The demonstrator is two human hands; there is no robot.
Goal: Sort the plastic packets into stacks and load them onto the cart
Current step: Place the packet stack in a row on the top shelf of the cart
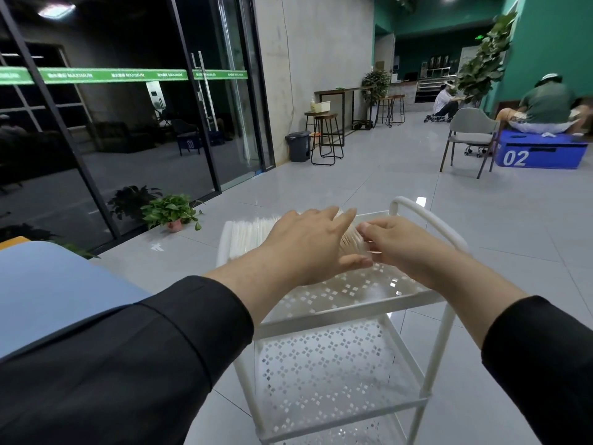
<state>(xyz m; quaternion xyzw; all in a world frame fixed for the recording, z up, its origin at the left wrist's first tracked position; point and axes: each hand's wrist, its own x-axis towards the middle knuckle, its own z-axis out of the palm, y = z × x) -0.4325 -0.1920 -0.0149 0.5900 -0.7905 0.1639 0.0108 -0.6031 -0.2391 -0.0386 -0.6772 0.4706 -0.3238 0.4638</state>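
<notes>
Packets: a row of clear plastic packets (247, 234) with pale contents lies on the top shelf of the cart, at its far left end; more packets (351, 240) sit between the two hands, partly hidden.
Left hand: the left hand (308, 244) lies spread over the packets, fingers straight and reaching forward, thumb stretched out toward the right hand; it presses rather than grasps.
Right hand: the right hand (396, 244) has its fingers curled, pinching the near edge of the packets between the hands.
Cart: white metal cart (340, 297) with perforated shelves, three tiers in view, a rounded handle at the far right; it stands on pale glossy floor tiles.
Sleeves: both forearms wear black sleeves (144, 345).
Table: blue table surface (48, 290) at the left, just beside the cart.
Plant: small potted plant (171, 213) on the floor by the glass doors.
Background: stools, a grey bin, a grey chair, a blue box (542, 154) marked 02, and two seated people well apart from the cart.
</notes>
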